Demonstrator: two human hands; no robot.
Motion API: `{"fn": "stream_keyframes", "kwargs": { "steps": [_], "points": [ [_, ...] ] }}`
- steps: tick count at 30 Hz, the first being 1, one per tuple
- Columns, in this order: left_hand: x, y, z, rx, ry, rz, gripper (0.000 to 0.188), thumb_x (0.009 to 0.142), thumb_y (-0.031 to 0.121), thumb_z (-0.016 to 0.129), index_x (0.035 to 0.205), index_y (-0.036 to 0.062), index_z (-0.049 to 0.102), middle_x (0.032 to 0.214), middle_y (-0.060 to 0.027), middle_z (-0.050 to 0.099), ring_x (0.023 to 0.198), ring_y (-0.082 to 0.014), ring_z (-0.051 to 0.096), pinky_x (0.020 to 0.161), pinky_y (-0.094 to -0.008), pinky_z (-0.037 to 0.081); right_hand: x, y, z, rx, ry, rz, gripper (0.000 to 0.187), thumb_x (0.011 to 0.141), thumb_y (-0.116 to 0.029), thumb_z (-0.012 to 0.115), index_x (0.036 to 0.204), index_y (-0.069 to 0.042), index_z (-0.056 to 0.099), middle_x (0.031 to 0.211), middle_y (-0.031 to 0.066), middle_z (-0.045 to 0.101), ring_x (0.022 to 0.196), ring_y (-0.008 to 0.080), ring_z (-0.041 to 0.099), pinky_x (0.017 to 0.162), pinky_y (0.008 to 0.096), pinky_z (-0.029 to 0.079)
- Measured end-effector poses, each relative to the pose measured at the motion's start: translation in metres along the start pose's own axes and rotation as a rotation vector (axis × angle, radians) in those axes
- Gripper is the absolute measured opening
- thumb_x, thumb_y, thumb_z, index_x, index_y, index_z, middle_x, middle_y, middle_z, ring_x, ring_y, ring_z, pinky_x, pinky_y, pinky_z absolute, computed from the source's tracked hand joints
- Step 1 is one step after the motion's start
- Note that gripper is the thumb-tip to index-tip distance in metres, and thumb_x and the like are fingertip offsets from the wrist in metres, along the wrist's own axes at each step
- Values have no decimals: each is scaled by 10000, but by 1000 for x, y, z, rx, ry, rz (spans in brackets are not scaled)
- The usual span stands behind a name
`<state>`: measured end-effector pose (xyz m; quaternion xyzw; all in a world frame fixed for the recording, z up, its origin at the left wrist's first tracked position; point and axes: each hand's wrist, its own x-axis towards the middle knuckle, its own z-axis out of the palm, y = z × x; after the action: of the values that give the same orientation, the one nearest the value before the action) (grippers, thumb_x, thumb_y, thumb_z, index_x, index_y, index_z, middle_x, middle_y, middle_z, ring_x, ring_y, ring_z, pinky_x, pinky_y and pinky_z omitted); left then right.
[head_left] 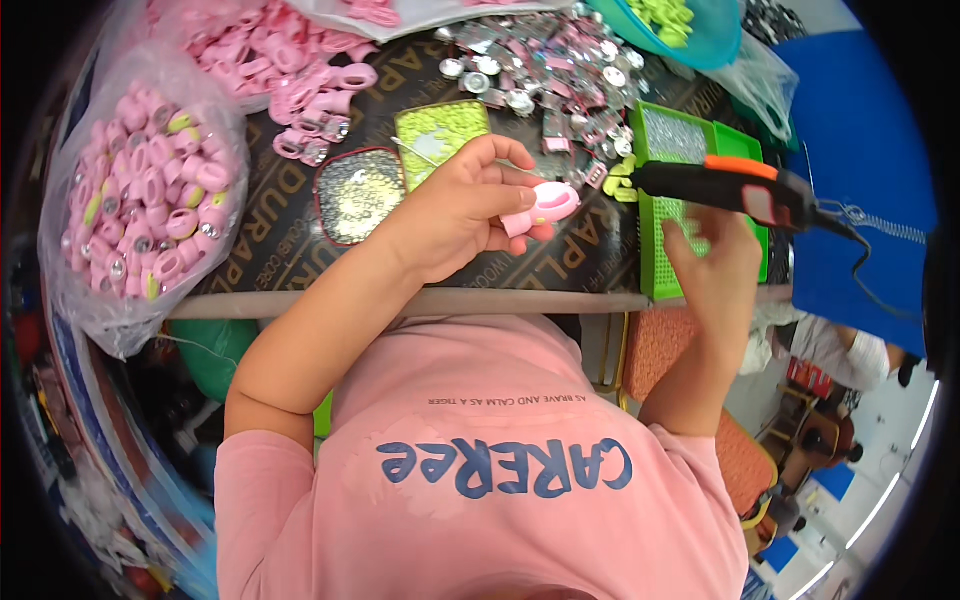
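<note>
Above the near part of the table, my left hand (465, 205) is closed around a pink plastic casing (545, 207) with a glossy oval opening and a small yellow-green part at its side. My right hand (722, 255) is over the near green basket (658, 265), thumb and fingers apart with a gap between them. A black electric screwdriver (715, 188) with an orange strip passes in front of its fingertips and partly hides them. Left of the screwdriver's tip lie several yellow-green plastic pieces (622, 180).
A clear bag (150, 200) of pink casings stands at the left, with loose pink parts (325, 100) beyond. Silvery parts (545, 75) are heaped at the back. A dish of small screws (360, 195) adjoins a tray of yellow-green pieces (450, 125). A coiled cord (880, 225) hangs right.
</note>
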<state>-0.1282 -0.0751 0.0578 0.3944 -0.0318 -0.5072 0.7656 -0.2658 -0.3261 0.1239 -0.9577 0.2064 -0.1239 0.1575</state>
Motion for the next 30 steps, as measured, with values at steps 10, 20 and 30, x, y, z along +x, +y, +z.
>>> {"fn": "stream_keyframes", "kwargs": {
  "steps": [10, 20, 30],
  "points": [
    [-10, 11, -4, -8, -37, 36, 312, 968, 78, 667, 1237, 91, 509, 1126, -92, 658, 854, -184, 705, 674, -292, 595, -8, -85, 61, 689, -41, -299, 361, 706, -3, 767, 1064, -9, 717, 1071, 143, 729, 921, 256, 713, 772, 331, 589],
    [-20, 5, -21, -16, -2, 32, 216, 977, 97, 679, 1157, 93, 560, 1077, -70, 644, 812, -147, 674, 657, -282, 586, -5, -101, 76, 692, -121, -254, 310, 693, -5, 786, 992, -6, 701, 1002, 118, 725, 863, 210, 710, 746, 310, 587],
    [-28, 11, -29, -35, 0, 82, 241, 967, 107, 695, 1165, 100, 560, 1094, -57, 639, 825, -143, 660, 668, -279, 571, 0, -113, 81, 655, -95, -346, 322, 693, -1, 793, 1002, -14, 704, 999, 118, 722, 865, 217, 708, 744, 315, 580]
  ]
}}
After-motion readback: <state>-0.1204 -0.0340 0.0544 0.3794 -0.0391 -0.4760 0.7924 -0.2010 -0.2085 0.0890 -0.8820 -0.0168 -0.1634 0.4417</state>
